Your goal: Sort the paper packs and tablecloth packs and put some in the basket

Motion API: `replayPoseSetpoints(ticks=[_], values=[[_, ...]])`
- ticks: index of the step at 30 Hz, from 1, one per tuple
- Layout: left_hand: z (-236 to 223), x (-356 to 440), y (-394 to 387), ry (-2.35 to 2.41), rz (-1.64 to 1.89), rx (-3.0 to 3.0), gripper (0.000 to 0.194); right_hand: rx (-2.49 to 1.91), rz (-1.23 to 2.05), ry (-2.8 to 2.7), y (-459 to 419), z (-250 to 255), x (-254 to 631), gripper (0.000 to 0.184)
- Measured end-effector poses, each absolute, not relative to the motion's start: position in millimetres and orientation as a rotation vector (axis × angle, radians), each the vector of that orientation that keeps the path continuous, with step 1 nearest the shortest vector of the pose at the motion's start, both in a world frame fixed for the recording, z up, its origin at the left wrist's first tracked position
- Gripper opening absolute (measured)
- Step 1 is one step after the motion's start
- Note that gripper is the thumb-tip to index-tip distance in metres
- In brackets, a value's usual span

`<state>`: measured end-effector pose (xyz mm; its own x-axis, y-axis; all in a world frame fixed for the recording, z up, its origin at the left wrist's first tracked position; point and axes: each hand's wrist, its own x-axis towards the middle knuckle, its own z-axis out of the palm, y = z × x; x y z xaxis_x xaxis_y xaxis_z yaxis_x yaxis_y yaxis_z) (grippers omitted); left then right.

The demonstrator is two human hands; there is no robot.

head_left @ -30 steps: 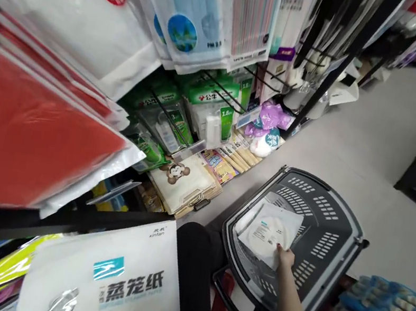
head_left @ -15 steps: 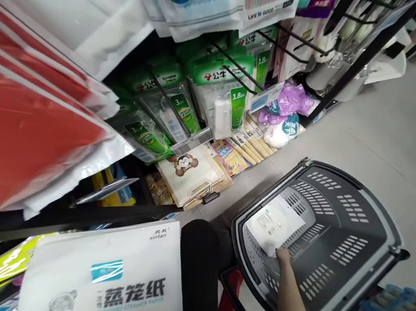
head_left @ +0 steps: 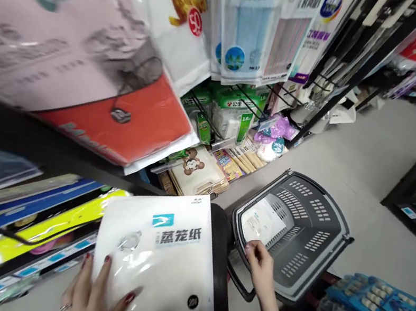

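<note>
My left hand grips a white packet of steamer paper at its lower left, with fingers and thumb showing on the front. Blue and black print marks the packet's face. My right hand hovers at the near left rim of a dark grey shopping basket, its fingers loosely bent and nothing visible in them. Inside the basket, a white flat packet lies against the left side, just beyond my right fingertips.
Hanging at the left are red-and-pink packs, mask packs and green-topped packs. Clipboards and purple-and-white bags sit low down. Blue snack packs are at the lower right. Grey floor stretches beyond the basket.
My right hand has drawn back from the white packet in the basket, which stays inside. My left hand has come into view on the steamer paper packet. The view has shifted.
</note>
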<state>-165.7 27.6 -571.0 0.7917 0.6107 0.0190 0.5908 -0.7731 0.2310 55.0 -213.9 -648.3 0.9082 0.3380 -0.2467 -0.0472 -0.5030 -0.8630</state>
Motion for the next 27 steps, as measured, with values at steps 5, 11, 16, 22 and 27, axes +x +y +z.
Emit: replayPoseSetpoints(ticks=[5,11,16,22,27], values=[[-565.4,-177.6,29.8,0.832,0.260,2.792,0.066,-2.175,0.642,-0.448,-165.1,-576.1,-13.3,0.024],[-559.9,-187.7,28.8,0.720,0.307,2.881,0.063,-2.412,0.507,-0.439,-159.5,-573.8,-43.0,0.025],[-557.9,-191.4,25.2,0.711,0.310,2.881,0.063,-2.471,0.428,-0.455,-167.0,-567.4,-51.6,0.028],[-559.5,-196.0,25.0,0.690,0.339,2.788,0.062,-2.347,0.485,-0.383,-170.4,-575.1,-53.4,0.031],[-563.2,-199.2,29.7,0.689,0.385,2.627,0.050,-2.263,0.526,-0.292,-171.5,-581.5,-52.0,0.032]])
